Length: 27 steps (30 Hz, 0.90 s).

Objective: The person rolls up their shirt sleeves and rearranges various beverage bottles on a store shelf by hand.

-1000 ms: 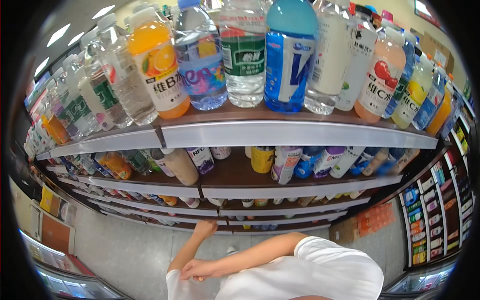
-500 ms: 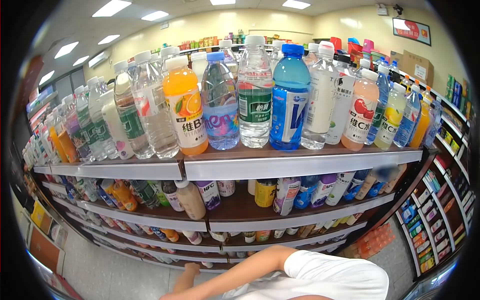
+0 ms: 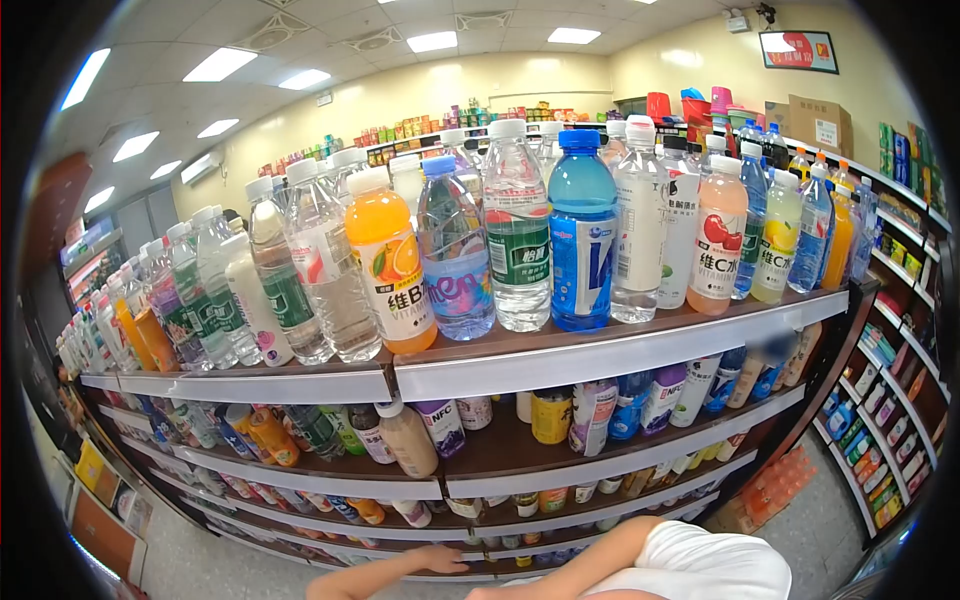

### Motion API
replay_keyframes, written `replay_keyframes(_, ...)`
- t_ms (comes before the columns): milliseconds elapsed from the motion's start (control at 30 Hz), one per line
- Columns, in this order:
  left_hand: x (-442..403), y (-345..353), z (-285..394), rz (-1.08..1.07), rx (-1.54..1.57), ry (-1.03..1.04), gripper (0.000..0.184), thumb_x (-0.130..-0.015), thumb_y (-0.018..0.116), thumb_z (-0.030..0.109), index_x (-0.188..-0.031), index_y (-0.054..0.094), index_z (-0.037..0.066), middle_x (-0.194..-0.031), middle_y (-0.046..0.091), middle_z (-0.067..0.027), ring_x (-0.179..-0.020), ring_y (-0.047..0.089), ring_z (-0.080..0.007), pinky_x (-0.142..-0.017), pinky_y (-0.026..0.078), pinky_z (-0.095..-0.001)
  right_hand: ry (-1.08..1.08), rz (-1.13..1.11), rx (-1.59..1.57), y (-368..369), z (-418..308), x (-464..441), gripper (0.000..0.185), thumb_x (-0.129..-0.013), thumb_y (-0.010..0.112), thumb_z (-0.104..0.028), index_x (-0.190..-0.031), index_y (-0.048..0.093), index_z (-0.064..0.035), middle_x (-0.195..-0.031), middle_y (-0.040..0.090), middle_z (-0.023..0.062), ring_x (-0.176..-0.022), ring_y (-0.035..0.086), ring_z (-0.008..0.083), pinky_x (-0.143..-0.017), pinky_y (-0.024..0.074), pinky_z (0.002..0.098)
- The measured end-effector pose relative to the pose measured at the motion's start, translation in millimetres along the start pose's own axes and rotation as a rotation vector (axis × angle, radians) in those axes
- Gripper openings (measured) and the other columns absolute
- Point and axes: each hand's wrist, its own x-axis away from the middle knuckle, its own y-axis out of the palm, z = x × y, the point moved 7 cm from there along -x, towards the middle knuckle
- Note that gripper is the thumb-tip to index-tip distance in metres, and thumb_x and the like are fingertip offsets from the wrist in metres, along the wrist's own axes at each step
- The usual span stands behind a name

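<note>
At the bottom edge, my left hand (image 3: pixel 438 559) is seen from above in front of the lower shelves, its fingers stretched out and nothing visible in them. My right forearm (image 3: pixel 600 562) crosses from the white sleeve (image 3: pixel 715 562) towards the lower middle; the hand at its end is cut off by the frame. Above both stands a long shelf (image 3: pixel 620 350) of upright drink bottles, among them an orange one (image 3: pixel 392 265), a blue one (image 3: pixel 583 235) and a pink one (image 3: pixel 720 240). A beige bottle (image 3: pixel 408 440) stands on the shelf below.
Several lower shelves (image 3: pixel 620 462) hold more bottles and cans. Another stocked rack (image 3: pixel 880 400) rises at the right. An orange-wrapped pack (image 3: pixel 778 487) lies on the floor by the shelf end. Cardboard boxes (image 3: pixel 820 125) sit at the back right.
The view has tilted up, bringing in the ceiling and back wall. Both arms now sit lower in the frame, and my right hand has gone largely out of view.
</note>
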Motion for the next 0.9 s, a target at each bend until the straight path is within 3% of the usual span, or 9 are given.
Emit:
replay_keyframes(167, 24.0, 21.9, -38.6, -0.117, -0.097, 0.004, 0.057, -0.093, 0.043, 0.052, -0.119, 0.061, 0.004, -0.116, 0.063, -0.0226, -0.110, 0.059, -0.0397, -0.095, 0.044, -0.0477, 0.723, -0.114, -0.442, -15.1, 43.3, 6.9, 0.034, -0.094, 0.059, -0.034, -0.110, 0.065, -0.0046, -0.108, 0.066, 0.0136, -0.103, 0.060, 0.0182, -0.091, 0.0463, 0.0346)
replay_keyframes(367, 41.6, 28.1, -74.1, -0.096, -0.083, -0.106, 0.057, -0.093, 0.043, 0.052, -0.120, 0.061, 0.004, -0.117, 0.063, -0.0226, -0.111, 0.058, -0.0396, -0.096, 0.044, -0.0475, 0.594, -0.152, -0.455, 5.8, 49.1, -29.1, 0.046, -0.094, 0.057, -0.038, -0.127, 0.055, -0.0052, -0.120, 0.063, 0.0135, -0.106, 0.060, 0.0226, -0.091, 0.0460, 0.0330)
replay_keyframes(533, 47.7, 22.5, -100.2, -0.053, -0.036, -0.188, 0.058, -0.093, 0.042, 0.052, -0.120, 0.060, 0.004, -0.118, 0.062, -0.0225, -0.111, 0.058, -0.0396, -0.096, 0.044, -0.0474, 0.505, -0.248, -0.227, -3.9, 32.9, -34.1, 0.043, -0.093, 0.058, -0.040, -0.117, 0.063, -0.0039, -0.103, 0.068, 0.0126, -0.096, 0.063, 0.0231, -0.082, 0.0488, 0.0360)
replay_keyframes(567, 73.5, 109.5, -116.3, -0.043, -0.027, -0.206, 0.058, -0.093, 0.042, 0.052, -0.120, 0.060, 0.004, -0.118, 0.062, -0.0225, -0.112, 0.058, -0.0396, -0.096, 0.044, -0.0474, 0.435, -0.211, -0.268, -4.7, 29.2, -38.2, 0.043, -0.091, 0.060, -0.040, -0.113, 0.065, -0.0039, -0.098, 0.069, 0.0133, -0.092, 0.064, 0.0244, -0.078, 0.0491, 0.0377)
replay_keyframes(633, 64.7, 64.6, -123.4, -0.021, -0.012, -0.245, 0.058, -0.093, 0.042, 0.052, -0.120, 0.060, 0.004, -0.118, 0.062, -0.0224, -0.112, 0.058, -0.0395, -0.096, 0.044, -0.0474, 0.360, -0.180, -0.318, 1.1, 29.8, -47.4, 0.042, -0.089, 0.063, -0.040, -0.110, 0.067, -0.0040, -0.094, 0.069, 0.0141, -0.088, 0.064, 0.0256, -0.074, 0.0493, 0.0394)
replay_keyframes(700, 71.0, 75.9, -133.0, 0.000, 0.005, -0.285, 0.058, -0.093, 0.042, 0.052, -0.121, 0.060, 0.004, -0.118, 0.062, -0.0224, -0.112, 0.058, -0.0395, -0.096, 0.044, -0.0474, 0.221, -0.142, -0.629, 21.0, 34.9, -63.3, 0.026, -0.088, 0.057, -0.026, -0.087, 0.053, -0.0012, -0.078, 0.053, 0.0011, -0.075, 0.051, 0.0102, -0.063, 0.0408, 0.0284)
replay_keyframes(767, 84.7, 93.5, -142.6, 0.018, 0.021, -0.322, 0.058, -0.093, 0.042, 0.052, -0.121, 0.060, 0.004, -0.118, 0.062, -0.0224, -0.112, 0.058, -0.0395, -0.096, 0.044, -0.0473, 0.131, -0.182, -0.690, 25.6, 25.8, -81.6, 0.023, -0.087, 0.057, -0.025, -0.088, 0.055, -0.0022, -0.081, 0.054, 0.0035, -0.072, 0.051, 0.0111, -0.060, 0.0408, 0.0295)
replay_keyframes(833, 94.3, 102.4, -154.3, 0.032, 0.031, -0.355, 0.058, -0.093, 0.042, 0.052, -0.121, 0.060, 0.004, -0.119, 0.062, -0.0224, -0.112, 0.057, -0.0395, -0.097, 0.044, -0.0473, 0.137, -0.677, -0.174, 39.9, 7.7, -82.1, 0.018, -0.085, 0.059, -0.022, -0.087, 0.059, -0.0038, -0.083, 0.055, 0.0043, -0.068, 0.051, 0.0119, -0.057, 0.0407, 0.0296)
replay_keyframes(900, 104.4, 110.0, -165.5, 0.043, 0.038, -0.386, 0.058, -0.093, 0.042, 0.052, -0.121, 0.060, 0.004, -0.119, 0.062, -0.0223, -0.113, 0.057, -0.0395, -0.097, 0.044, -0.0472, 0.110, -0.706, -0.143, 21.7, -8.0, -94.6, 0.029, -0.084, 0.064, -0.030, -0.096, 0.063, -0.0041, -0.087, 0.062, 0.0101, -0.076, 0.058, 0.0206, -0.064, 0.0447, 0.0363)
